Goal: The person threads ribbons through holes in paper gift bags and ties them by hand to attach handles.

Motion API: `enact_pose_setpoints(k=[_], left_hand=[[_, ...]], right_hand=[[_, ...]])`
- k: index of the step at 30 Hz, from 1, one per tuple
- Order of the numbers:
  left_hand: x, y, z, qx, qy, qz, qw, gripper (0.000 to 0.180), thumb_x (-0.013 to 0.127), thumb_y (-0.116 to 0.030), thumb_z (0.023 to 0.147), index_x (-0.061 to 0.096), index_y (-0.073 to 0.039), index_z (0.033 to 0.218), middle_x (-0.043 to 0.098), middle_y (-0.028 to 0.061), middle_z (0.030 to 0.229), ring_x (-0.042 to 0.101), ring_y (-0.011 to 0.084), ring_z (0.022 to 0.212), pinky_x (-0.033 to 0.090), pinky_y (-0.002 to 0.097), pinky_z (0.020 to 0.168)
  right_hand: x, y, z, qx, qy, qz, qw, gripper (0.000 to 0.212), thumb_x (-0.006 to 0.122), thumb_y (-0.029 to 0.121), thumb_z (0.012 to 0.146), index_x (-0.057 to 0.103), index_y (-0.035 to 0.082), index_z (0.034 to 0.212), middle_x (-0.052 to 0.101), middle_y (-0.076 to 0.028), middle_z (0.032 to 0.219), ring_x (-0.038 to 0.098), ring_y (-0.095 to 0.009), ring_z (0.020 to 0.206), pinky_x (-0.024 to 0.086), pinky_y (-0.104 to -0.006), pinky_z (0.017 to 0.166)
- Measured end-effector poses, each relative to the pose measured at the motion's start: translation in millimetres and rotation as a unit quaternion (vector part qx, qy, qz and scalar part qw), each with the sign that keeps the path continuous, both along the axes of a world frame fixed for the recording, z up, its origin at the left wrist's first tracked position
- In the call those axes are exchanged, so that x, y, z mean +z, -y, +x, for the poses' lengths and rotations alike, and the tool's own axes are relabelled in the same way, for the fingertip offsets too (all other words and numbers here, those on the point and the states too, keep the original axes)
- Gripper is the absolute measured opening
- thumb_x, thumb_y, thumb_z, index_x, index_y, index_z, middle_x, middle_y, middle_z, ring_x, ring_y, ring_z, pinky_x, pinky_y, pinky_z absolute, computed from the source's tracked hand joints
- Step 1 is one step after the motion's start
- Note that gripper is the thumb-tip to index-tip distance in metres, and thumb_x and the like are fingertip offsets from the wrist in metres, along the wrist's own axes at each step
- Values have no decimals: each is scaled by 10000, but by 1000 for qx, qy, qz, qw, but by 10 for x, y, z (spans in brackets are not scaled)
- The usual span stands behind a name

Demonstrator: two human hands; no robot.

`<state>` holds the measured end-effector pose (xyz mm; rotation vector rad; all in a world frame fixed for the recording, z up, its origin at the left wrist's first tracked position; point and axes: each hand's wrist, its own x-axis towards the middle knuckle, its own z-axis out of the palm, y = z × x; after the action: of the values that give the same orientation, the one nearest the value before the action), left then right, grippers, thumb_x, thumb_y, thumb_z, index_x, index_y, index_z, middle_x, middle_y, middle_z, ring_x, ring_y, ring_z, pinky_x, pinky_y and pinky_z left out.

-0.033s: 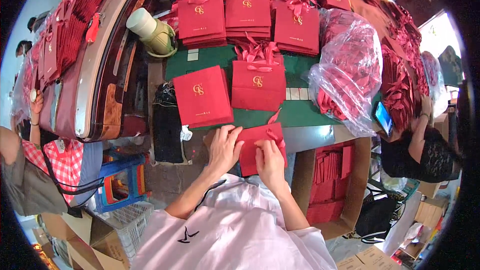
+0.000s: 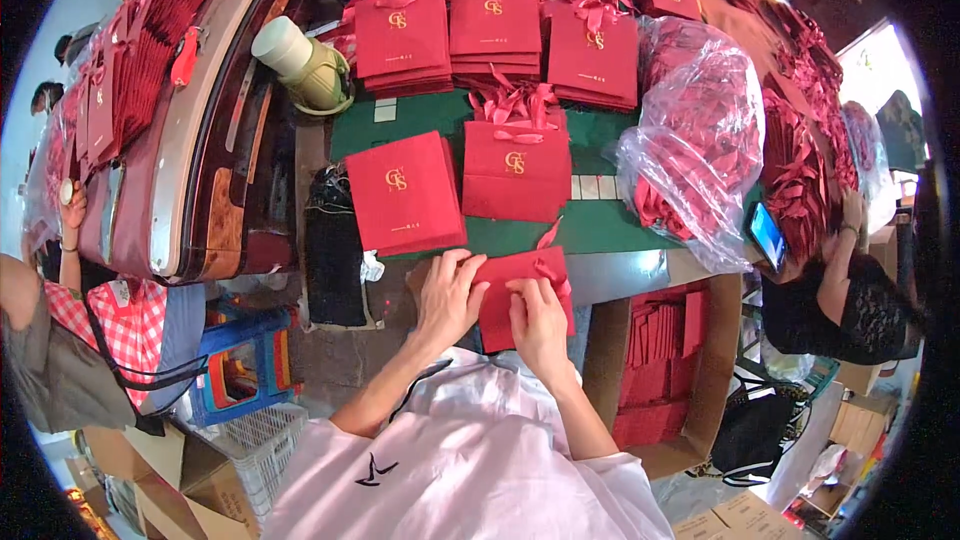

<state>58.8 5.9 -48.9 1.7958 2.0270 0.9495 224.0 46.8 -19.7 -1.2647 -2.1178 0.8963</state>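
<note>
Red bag (image 2: 504, 272): light, creasable, I judge; hold by edges. Left hand (image 2: 450, 292) pinches its ten-o'clock corner; right hand (image 2: 541, 318) pinches nearer centre, ribbon (image 2: 546, 269) or paper unclear.

R hand (image 2: 541, 323) has shifted just a tad to the L on the small red bag (image 2: 496, 318), putting its fingertips (image 2: 516, 287) slightly nearer the L hand (image 2: 448, 292), approx. a hair's shift; other diffs too small to tell.
</note>
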Motion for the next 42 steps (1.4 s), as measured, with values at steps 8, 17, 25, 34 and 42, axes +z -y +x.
enact_pose_setpoints(k=[8,17,25,34,42], left_hand=[[19,-29,34,-27,7,-16,999,370,748,-119,812,621,-50,1153,558,132,1080,609,330,964,519,415,818],[95,-56,54,-22,58,-45,997,266,736,-105,825,617,-79,1062,552,126,1039,625,356,911,527,447,737],[97,-76,115,-10,83,-19,996,155,669,-51,854,615,-55,999,561,138,1000,623,355,897,524,441,738],[85,-125,141,-32,85,16,996,80,603,-15,873,587,-35,949,580,150,932,604,357,874,500,437,748],[97,-117,98,-45,123,0,991,87,591,-9,871,562,-25,952,607,154,900,596,357,863,487,431,752]], right_hand=[[-195,-67,-103,-61,-60,-45,995,111,676,94,881,622,42,963,658,-165,902,644,-370,815,510,-453,687],[-234,-81,-98,-59,-59,-47,995,112,696,110,865,621,33,895,664,-154,834,653,-350,764,511,-442,662],[-245,-94,-144,-44,-45,21,998,92,716,48,825,643,18,872,671,-138,810,678,-284,698,533,-377,624],[-245,-95,-141,-82,-101,-71,989,79,721,55,838,665,17,879,708,-127,824,696,-244,717,542,-341,656],[-269,-45,-176,-60,-74,45,994,108,726,43,840,651,9,910,714,-125,845,705,-241,735,548,-343,651]])
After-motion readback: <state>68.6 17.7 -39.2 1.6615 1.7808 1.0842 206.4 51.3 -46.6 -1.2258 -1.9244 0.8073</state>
